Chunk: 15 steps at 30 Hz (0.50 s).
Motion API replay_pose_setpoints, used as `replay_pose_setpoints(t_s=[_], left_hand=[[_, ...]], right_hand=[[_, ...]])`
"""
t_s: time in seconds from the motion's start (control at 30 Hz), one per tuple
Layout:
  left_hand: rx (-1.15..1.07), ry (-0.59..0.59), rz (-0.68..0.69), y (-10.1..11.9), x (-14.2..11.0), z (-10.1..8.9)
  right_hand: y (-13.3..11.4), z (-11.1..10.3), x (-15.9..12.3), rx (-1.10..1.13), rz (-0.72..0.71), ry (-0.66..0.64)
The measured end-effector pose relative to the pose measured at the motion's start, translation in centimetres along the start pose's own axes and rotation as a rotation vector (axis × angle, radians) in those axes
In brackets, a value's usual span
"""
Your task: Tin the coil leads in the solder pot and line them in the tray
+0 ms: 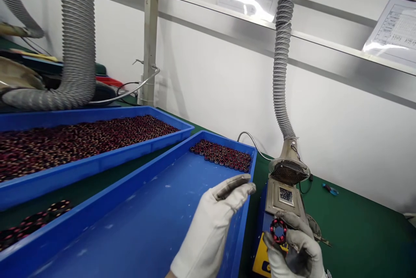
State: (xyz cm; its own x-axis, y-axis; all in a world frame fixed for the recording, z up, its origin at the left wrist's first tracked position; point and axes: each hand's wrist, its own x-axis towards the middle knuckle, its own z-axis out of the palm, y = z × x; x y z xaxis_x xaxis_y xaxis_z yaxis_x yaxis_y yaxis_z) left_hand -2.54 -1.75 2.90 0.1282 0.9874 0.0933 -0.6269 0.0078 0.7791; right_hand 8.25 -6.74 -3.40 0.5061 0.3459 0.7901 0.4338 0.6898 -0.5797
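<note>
My right hand (pixel 297 243), in a white glove with greyed fingertips, pinches a small ring-shaped stator (pixel 278 231) with a black body and red windings. It is held upright in front of a solder pot (pixel 271 202), whose square well has a shiny surface. My left hand (pixel 217 217), gloved as well, hangs over the right side of a long blue tray (pixel 146 217). Its fingers are stretched out, the thumb slightly apart, with nothing visible between them. Packed rows of similar stators (pixel 224 155) lie at the tray's far end.
A second blue tray (pixel 169 139) at left holds many stators. More dark rings (pixel 35 221) lie in the gap at lower left. A grey exhaust hose (pixel 282 61) drops to a round hood (pixel 289 169) above the pot. A small blue tool (pixel 330 189) rests on the green tabletop (pixel 364 230).
</note>
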Motion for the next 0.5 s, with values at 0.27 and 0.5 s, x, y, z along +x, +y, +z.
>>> replay_pose_setpoints(t_s=[0.27, 0.5], left_hand=[[0.124, -0.321, -0.156, 0.0, -0.7, 0.8], [-0.06, -0.192, -0.108, -2.0, 0.0, 1.2]], right_hand=[[-0.5, -0.2, 0.1, 0.051, 0.08, -0.013], [-0.1, -0.3, -0.1, 0.081, 0.196, -0.035]])
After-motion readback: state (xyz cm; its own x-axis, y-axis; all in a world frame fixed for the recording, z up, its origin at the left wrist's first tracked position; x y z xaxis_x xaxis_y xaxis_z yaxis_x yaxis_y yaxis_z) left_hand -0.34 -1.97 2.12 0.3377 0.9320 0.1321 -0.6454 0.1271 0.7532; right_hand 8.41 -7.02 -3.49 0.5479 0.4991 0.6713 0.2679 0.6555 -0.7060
